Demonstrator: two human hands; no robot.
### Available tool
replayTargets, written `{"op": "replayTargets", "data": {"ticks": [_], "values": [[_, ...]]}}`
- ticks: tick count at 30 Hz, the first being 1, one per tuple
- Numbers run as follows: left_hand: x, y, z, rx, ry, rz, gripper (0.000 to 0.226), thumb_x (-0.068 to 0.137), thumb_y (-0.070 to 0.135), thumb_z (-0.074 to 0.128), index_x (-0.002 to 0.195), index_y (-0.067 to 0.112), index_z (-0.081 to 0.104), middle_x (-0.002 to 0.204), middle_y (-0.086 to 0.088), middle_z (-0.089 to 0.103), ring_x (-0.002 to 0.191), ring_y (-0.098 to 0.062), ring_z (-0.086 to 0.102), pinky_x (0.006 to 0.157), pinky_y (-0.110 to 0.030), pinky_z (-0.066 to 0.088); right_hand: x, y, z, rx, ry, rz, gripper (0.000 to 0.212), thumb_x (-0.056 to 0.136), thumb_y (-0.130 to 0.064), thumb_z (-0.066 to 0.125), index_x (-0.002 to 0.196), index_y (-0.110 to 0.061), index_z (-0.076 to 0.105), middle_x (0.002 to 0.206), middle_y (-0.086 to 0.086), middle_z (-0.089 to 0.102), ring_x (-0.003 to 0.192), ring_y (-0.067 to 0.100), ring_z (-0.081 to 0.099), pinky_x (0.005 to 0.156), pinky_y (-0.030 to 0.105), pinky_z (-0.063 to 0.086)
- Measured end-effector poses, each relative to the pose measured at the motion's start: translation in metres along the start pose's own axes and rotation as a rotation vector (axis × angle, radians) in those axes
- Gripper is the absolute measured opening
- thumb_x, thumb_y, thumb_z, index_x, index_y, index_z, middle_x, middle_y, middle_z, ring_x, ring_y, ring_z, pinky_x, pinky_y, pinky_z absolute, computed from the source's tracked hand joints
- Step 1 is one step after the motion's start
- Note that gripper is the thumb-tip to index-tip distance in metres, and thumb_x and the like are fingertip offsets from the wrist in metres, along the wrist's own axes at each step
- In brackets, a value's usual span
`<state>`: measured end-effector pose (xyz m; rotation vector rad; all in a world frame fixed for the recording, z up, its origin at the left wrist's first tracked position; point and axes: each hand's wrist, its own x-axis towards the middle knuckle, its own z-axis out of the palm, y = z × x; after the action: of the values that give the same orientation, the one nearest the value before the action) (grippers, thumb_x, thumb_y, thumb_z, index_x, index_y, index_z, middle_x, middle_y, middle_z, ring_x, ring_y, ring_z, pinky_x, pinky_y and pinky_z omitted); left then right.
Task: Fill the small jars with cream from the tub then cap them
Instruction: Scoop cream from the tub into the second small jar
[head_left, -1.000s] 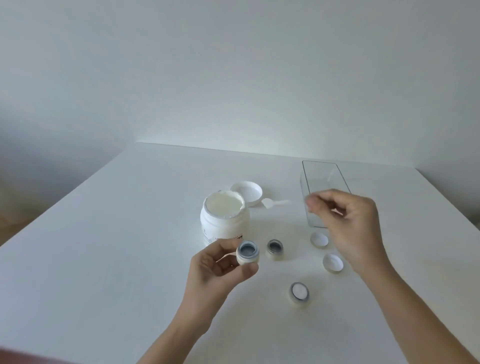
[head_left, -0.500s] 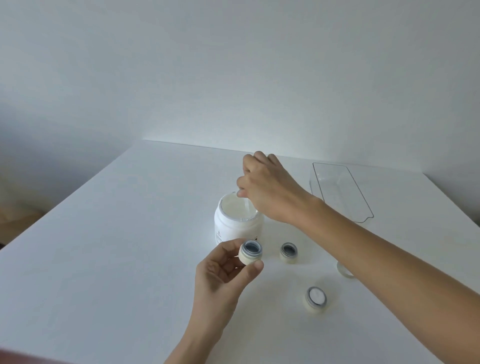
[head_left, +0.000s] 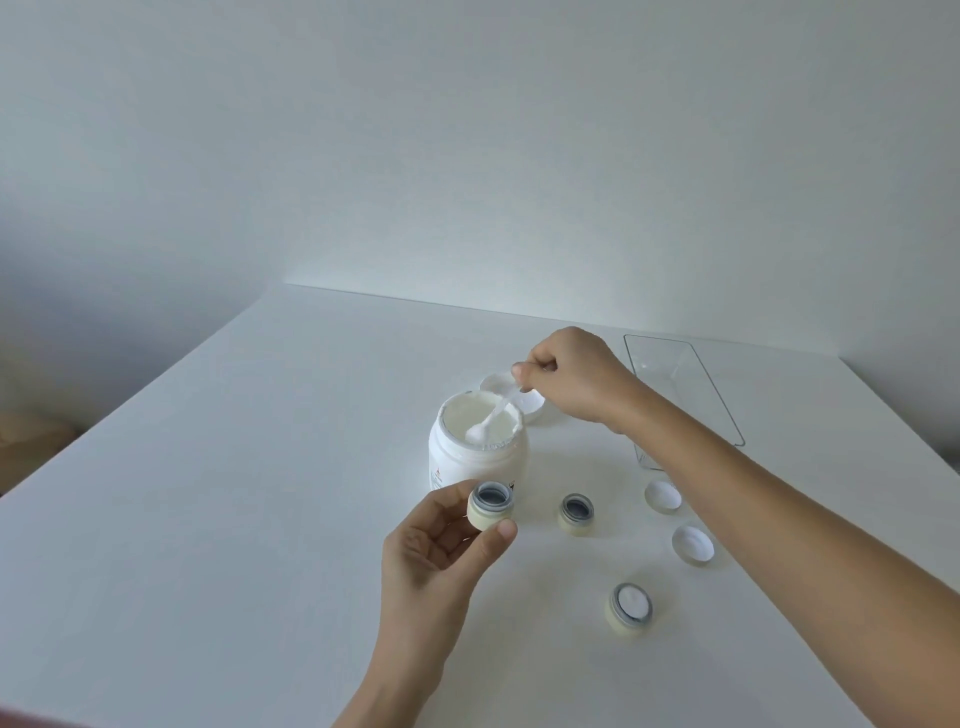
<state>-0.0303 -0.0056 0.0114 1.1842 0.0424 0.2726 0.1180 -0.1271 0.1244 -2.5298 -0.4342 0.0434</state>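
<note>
An open white tub of cream (head_left: 475, 454) stands mid-table. My right hand (head_left: 574, 376) pinches a small clear spoon (head_left: 493, 415) whose bowl dips into the cream. My left hand (head_left: 436, 556) holds an empty cream-coloured jar (head_left: 491, 505) between thumb and fingers, just in front of the tub. A second empty jar (head_left: 576, 512) stands to its right. Nearer to me, a third jar (head_left: 630, 608) stands on the table with white cream in it. Two white caps (head_left: 663, 495) (head_left: 692, 543) lie upside down at the right.
The tub's white lid (head_left: 519, 397) lies behind the tub, partly hidden by my right hand. A clear plastic tray (head_left: 680, 395) stands at the back right. The white table (head_left: 234, 493) ends at a wall behind and drops off on the left.
My right hand picked up the spoon from the table, carried it left over the tub and now has its bowl in the cream. The left hand kept its jar almost still.
</note>
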Motion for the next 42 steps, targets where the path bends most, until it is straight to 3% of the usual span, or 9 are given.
{"op": "replayTargets", "data": {"ticks": [3,12,15,17,20,24,30,32,42], "values": [[0.0,0.0,0.0,-0.017,0.016,0.014,0.03,0.073,0.007,0.081,0.102,0.014,0.075,0.102,-0.01,0.078,0.099,-0.02,0.073,0.077,-0.017,0.054,0.0,0.011,-0.001,0.134,0.024,0.091,0.038,0.094,-0.025,0.056,0.088,0.01,0.067,0.047,-0.013,0.056,0.057,0.018,0.041,0.06,0.026,0.029],[0.002,0.002,0.0,-0.073,0.072,0.051,0.035,0.069,0.011,0.077,0.103,0.008,0.073,0.099,-0.006,0.079,0.096,-0.016,0.074,0.074,-0.014,0.055,-0.011,0.026,-0.01,0.495,-0.085,0.198,0.022,0.092,-0.031,0.06,0.08,-0.018,0.073,0.109,-0.003,0.066,0.116,0.013,0.049,0.093,0.029,0.03],[0.003,0.002,-0.001,-0.074,0.072,0.053,0.035,0.07,0.013,0.078,0.104,0.009,0.074,0.099,-0.006,0.079,0.096,-0.016,0.074,0.075,-0.014,0.054,-0.027,0.022,-0.011,0.476,-0.097,0.172,0.025,0.092,-0.033,0.06,0.072,-0.022,0.07,0.104,-0.007,0.066,0.108,0.009,0.051,0.088,0.025,0.032],[0.002,0.001,-0.002,-0.07,0.07,0.054,0.033,0.07,0.013,0.078,0.103,0.012,0.075,0.099,-0.006,0.079,0.096,-0.016,0.074,0.075,-0.014,0.054,-0.04,0.017,-0.008,0.424,-0.078,0.134,0.029,0.093,-0.033,0.058,0.074,-0.015,0.071,0.072,-0.018,0.062,0.08,0.006,0.052,0.072,0.02,0.035],[0.001,0.001,-0.002,-0.065,0.064,0.049,0.033,0.071,0.012,0.078,0.104,0.015,0.075,0.099,-0.006,0.079,0.097,-0.017,0.074,0.076,-0.015,0.054,-0.056,0.009,-0.002,0.272,0.007,0.038,0.035,0.094,-0.033,0.056,0.08,-0.004,0.07,0.044,-0.011,0.042,0.05,0.01,0.036,0.06,0.023,0.033],[0.002,0.001,-0.002,-0.058,0.056,0.042,0.033,0.073,0.01,0.08,0.105,0.015,0.075,0.101,-0.007,0.078,0.098,-0.018,0.073,0.077,-0.016,0.055,-0.07,0.005,0.007,0.055,0.206,-0.15,0.028,0.094,-0.03,0.057,0.08,-0.009,0.069,0.082,0.009,0.061,0.084,0.02,0.053,0.084,0.033,0.034],[0.003,0.0,-0.002,-0.062,0.058,0.036,0.033,0.074,0.011,0.078,0.106,0.012,0.074,0.102,-0.011,0.078,0.1,-0.021,0.073,0.079,-0.017,0.054,-0.093,0.014,0.016,-0.304,0.556,-0.766,0.007,0.085,-0.013,0.069,0.078,-0.017,0.069,0.079,-0.006,0.046,0.076,0.014,0.043,0.076,0.029,0.024],[0.003,0.0,-0.002,-0.067,0.059,0.035,0.032,0.074,0.012,0.078,0.106,0.012,0.075,0.101,-0.011,0.078,0.098,-0.021,0.073,0.078,-0.017,0.054,-0.099,0.025,0.019,-0.412,0.642,-0.886,0.018,0.076,0.0,0.073,0.081,-0.017,0.069,0.08,-0.007,0.039,0.075,0.015,0.042,0.074,0.03,0.021],[0.002,0.001,-0.002,-0.072,0.04,0.033,0.032,0.072,0.013,0.077,0.104,0.012,0.075,0.101,-0.011,0.078,0.098,-0.019,0.073,0.078,-0.015,0.054,-0.108,0.057,0.017,-0.474,0.77,-0.994,0.036,0.069,-0.004,0.078,0.099,-0.019,0.066,0.084,-0.008,0.041,0.078,0.013,0.044,0.074,0.034,0.02]]}}
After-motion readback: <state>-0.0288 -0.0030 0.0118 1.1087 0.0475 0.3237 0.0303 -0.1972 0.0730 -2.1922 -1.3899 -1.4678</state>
